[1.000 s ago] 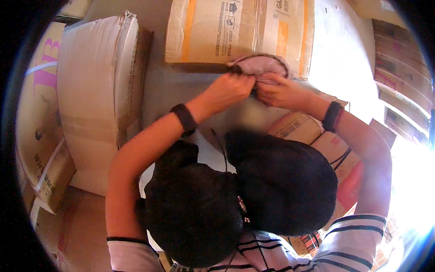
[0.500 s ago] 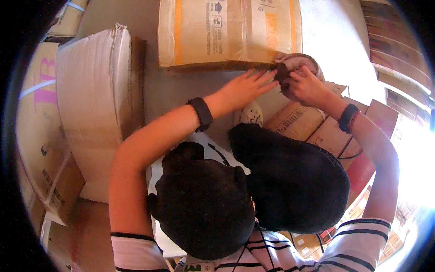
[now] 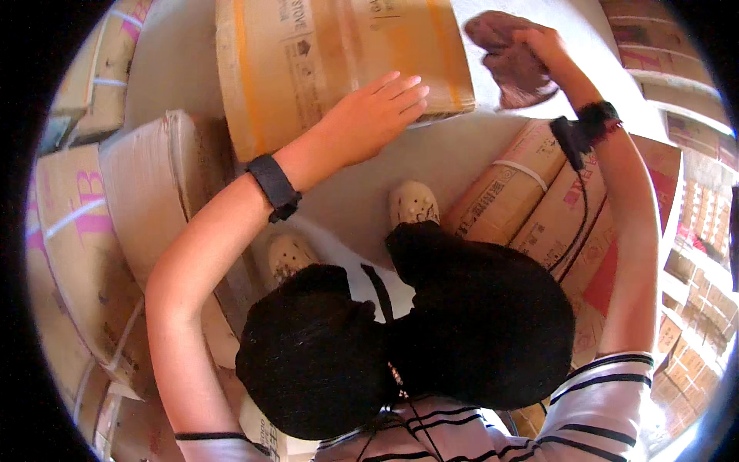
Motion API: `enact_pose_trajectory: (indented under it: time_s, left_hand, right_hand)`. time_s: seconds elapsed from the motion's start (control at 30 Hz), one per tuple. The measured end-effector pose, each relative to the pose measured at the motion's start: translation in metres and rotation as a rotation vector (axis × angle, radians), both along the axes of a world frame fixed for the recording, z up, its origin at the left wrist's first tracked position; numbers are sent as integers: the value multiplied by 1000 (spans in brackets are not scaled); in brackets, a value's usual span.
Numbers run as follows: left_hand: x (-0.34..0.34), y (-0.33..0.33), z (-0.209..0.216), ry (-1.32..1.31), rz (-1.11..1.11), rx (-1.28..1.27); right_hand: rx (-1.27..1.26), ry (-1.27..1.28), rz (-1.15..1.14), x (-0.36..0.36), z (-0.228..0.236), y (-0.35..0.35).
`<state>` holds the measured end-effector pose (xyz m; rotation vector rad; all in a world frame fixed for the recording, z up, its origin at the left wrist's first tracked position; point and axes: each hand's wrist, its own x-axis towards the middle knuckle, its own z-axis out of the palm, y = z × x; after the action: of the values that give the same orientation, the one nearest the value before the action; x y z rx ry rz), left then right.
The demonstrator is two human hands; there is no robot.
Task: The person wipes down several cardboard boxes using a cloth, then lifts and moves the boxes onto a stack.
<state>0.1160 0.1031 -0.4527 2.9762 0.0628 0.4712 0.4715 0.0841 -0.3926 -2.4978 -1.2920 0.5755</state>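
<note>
Cloth (image 3: 517, 75), brownish pink and crumpled, is pinched in the bent fingers of the right hand (image 3: 543, 48), its loose part hanging just beside the taped box (image 3: 348, 58). The left hand (image 3: 368, 115) has nothing in it: fingers straight, slightly parted, over the box's near edge; from where I stand I can't tell if they touch. A black band (image 3: 273, 187) circles the left wrist; from the right one a strap (image 3: 570, 143) dangles. Farther out, shoes (image 3: 413, 202) and strapped cartons (image 3: 500, 189). I'd judge the step as one-handed handling of the cloth; the next move calls for a firm hold and its slack kept clear of the strap.
</note>
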Motion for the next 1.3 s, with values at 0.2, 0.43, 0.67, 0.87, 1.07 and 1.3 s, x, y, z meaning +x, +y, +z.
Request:
enact_pose_trajectory:
  time_s: [0.2,0.43,0.67,0.87,1.07,1.3]
  left_hand:
    - [73,-2,14,187,-222,89]
    - [138,17,21,314,-258,45]
    - [145,15,35,319,-257,79]
    - [113,23,50,366,-431,-12]
    - [127,72,81,312,-283,-74]
    - [247,247,80,-150,129,-102]
  right_hand:
    - [32,294,50,-35,-39,11]
    - [144,414,125,-31,-21,28]
    - [29,418,182,-20,-9,31]
    - [-142,527,389,-32,12,40]
    - [-213,1015,217,39,-21,81]
    - [718,1002,-207,96,-60,163]
